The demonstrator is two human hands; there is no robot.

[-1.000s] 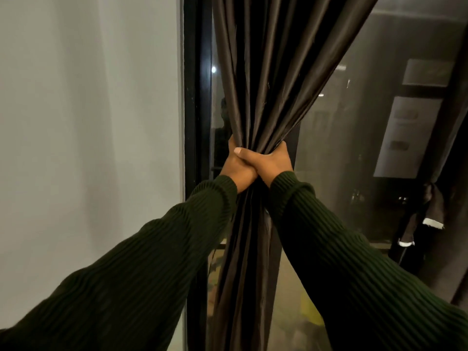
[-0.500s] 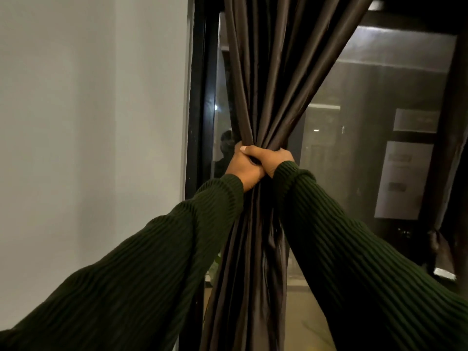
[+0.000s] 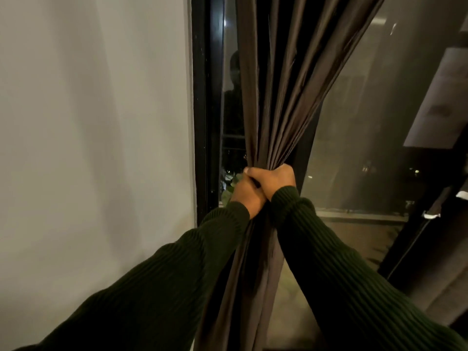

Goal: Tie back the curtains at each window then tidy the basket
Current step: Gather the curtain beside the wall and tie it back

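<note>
A dark brown curtain hangs bunched into tight folds in front of the window glass. My right hand wraps around the gathered bunch from the right, thumb across the front. My left hand grips the same bunch from the left, just below and partly under the right thumb. Both arms wear dark green ribbed sleeves. Below the hands the curtain falls straight down. I see no tie-back around this bunch, and no basket is in view.
A plain white wall fills the left side, meeting the black window frame. At the right edge hangs another dark curtain with a white band round it. The glass reflects room lights.
My view has tilted, so both hands sit lower and farther right in the frame. They keep the same grip on the bunched curtain.
</note>
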